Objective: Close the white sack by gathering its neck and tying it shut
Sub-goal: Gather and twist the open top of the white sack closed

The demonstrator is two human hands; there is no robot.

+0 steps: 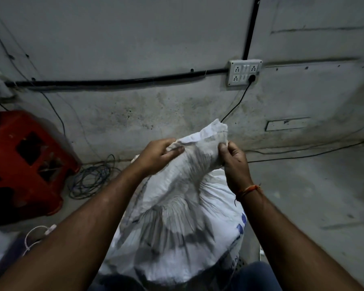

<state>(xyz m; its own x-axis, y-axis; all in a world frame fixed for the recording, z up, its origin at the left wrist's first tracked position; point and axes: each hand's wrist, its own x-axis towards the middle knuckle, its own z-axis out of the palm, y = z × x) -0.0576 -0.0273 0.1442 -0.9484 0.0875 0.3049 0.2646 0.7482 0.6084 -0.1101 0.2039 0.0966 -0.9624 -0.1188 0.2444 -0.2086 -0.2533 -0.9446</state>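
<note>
A grey plastered wall [156, 38] fills the upper view, crossed by a black conduit [118, 81] that runs to a white socket board [244, 72], where one black plug is seated. Below it, the concrete floor [313, 196] is seen. The white sack [183, 217] stands on that floor, directly in front of the person and between the forearms; it is full and rounded, of woven white material with blue print on its right side, and deep pleats fan out from the neck [206, 148], which is drawn together and raised. A red plastic crate [23, 160] is set at the left, with a coil of thin cables [93, 177] beside it. The neck is gripped by the left hand [158, 157] on its left side and pinched by the curled fingers of the right hand [235, 162] on its right. An orange thread band [248, 190] is worn on the right wrist.
</note>
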